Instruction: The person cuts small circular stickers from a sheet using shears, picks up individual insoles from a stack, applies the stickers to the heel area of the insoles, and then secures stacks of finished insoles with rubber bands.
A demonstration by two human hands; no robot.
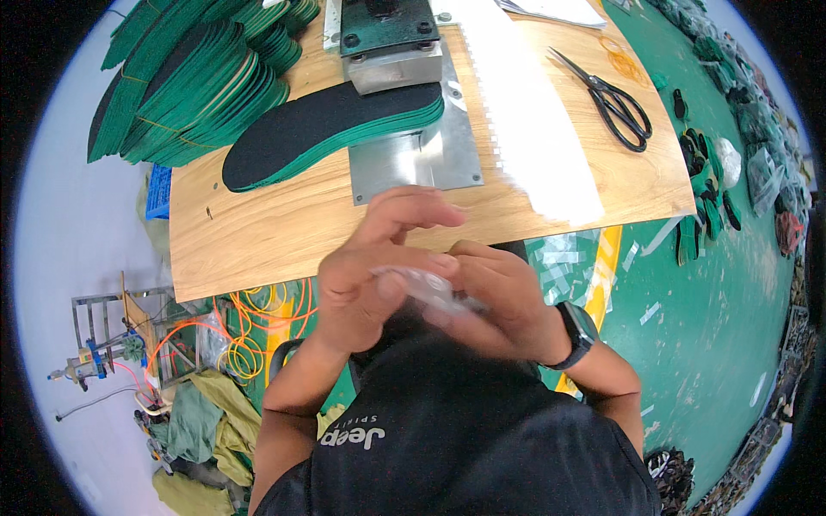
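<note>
In the middle of the frame, just below the near edge of the table point(258, 249), the left hand point(366, 271) is pinching a piece of clear plastic point(428, 288) between thumb and fingers. The right hand point(503, 297) is meeting it from the other side, but blur is hiding whether that grip is closing on the plastic. The piece is looking thin, light and floppy, probably slippery and inclined to crumple or cling; its edges are likely offering the best hold, with a light fingertip pinch at each end. In the upper middle, stacked insoles point(314, 125) are lying beneath a metal block point(396, 69).
</note>
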